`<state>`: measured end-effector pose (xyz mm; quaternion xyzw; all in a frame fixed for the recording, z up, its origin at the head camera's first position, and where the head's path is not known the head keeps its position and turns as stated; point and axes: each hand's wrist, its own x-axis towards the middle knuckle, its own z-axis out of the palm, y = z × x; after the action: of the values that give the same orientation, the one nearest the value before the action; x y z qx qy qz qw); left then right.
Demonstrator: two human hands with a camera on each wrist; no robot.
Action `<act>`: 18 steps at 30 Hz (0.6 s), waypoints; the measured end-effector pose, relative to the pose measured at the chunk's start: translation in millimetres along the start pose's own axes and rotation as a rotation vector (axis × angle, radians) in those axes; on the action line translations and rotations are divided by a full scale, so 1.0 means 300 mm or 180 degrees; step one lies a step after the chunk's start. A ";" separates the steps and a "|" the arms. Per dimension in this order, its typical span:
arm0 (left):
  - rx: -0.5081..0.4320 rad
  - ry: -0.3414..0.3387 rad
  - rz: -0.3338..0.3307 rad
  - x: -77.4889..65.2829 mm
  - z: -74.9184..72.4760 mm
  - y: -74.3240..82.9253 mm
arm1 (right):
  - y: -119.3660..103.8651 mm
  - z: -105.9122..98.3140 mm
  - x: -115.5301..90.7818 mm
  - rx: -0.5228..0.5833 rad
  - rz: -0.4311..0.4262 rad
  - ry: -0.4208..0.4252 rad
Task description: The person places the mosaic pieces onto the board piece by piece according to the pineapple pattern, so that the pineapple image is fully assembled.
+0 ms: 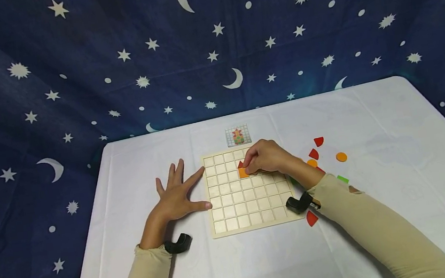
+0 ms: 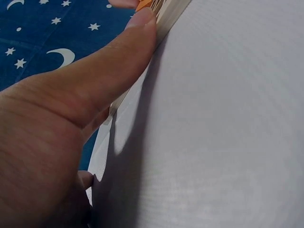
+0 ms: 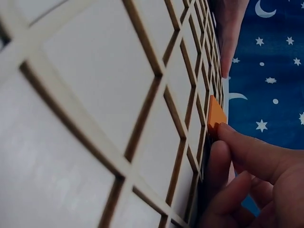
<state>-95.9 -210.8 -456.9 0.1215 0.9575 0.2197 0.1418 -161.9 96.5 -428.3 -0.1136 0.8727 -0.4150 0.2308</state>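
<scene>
A pale wooden grid board (image 1: 235,211) lies on the table. My right hand (image 1: 268,156) is over its upper part, thumb and fingers pinching an orange square tile (image 1: 243,173) at one of the cells. In the right wrist view, the orange tile (image 3: 216,113) stands slightly proud of the grid at the fingertips. Just beyond it on the board is a red triangle tile (image 1: 241,164), partly hidden by the fingers. My left hand (image 1: 174,199) has its fingers spread on the table, with thumb and index finger touching the board's left edge. The left wrist view shows that thumb (image 2: 137,28) against the rim.
A small pattern card (image 1: 237,135) lies beyond the board. Right of it are scattered red quarter-circle pieces (image 1: 318,141), orange discs (image 1: 341,157) and a green piece (image 1: 342,179), some hidden by the right arm. Another red piece (image 1: 312,218) lies near the board's lower right corner.
</scene>
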 end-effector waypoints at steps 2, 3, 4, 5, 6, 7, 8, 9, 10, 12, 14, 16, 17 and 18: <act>-0.0004 0.0004 0.0006 0.000 0.000 -0.001 | 0.000 0.002 0.000 -0.0042 -0.0018 0.0004; -0.0005 0.0008 0.0011 -0.001 0.000 0.000 | 0.000 0.003 0.000 -0.0057 -0.0032 0.0007; -0.0009 0.0013 0.0012 -0.001 0.001 0.000 | 0.000 0.004 0.000 -0.0065 -0.0042 0.0011; -0.0014 0.0019 0.0010 -0.002 0.000 0.001 | 0.001 0.006 -0.001 -0.0068 -0.0055 0.0013; -0.0016 0.0028 0.0011 -0.002 0.000 0.002 | 0.002 0.008 -0.001 -0.0080 -0.0084 0.0019; -0.0019 0.0035 0.0011 -0.002 0.001 0.003 | 0.002 0.010 -0.001 -0.0092 -0.0105 0.0035; -0.0020 0.0040 0.0012 -0.002 0.001 0.003 | 0.003 0.012 -0.001 -0.0110 -0.0130 0.0052; -0.0019 0.0042 0.0003 -0.003 0.001 0.004 | 0.004 0.015 -0.002 -0.0126 -0.0152 0.0072; -0.0018 0.0044 -0.0004 -0.003 0.001 0.004 | 0.005 0.017 -0.002 -0.0141 -0.0175 0.0090; -0.0015 0.0049 -0.0010 -0.003 0.001 0.005 | 0.004 0.018 -0.005 -0.0181 -0.0220 0.0127; -0.0017 0.0042 -0.0016 -0.002 0.000 0.005 | 0.005 0.013 -0.008 -0.0163 -0.0217 0.0115; -0.0022 0.0039 -0.0016 -0.002 0.000 0.005 | 0.005 0.006 -0.012 -0.0131 -0.0201 0.0085; -0.0025 0.0036 -0.0013 -0.001 0.000 0.005 | 0.004 0.002 -0.014 -0.0122 -0.0185 0.0070; -0.0026 0.0034 -0.0008 -0.001 0.000 0.004 | 0.005 -0.002 -0.015 -0.0111 -0.0172 0.0053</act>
<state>-95.4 -209.8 -456.1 0.1186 0.9575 0.2240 0.1374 -158.2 99.6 -427.8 -0.1376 0.8783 -0.4067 0.2102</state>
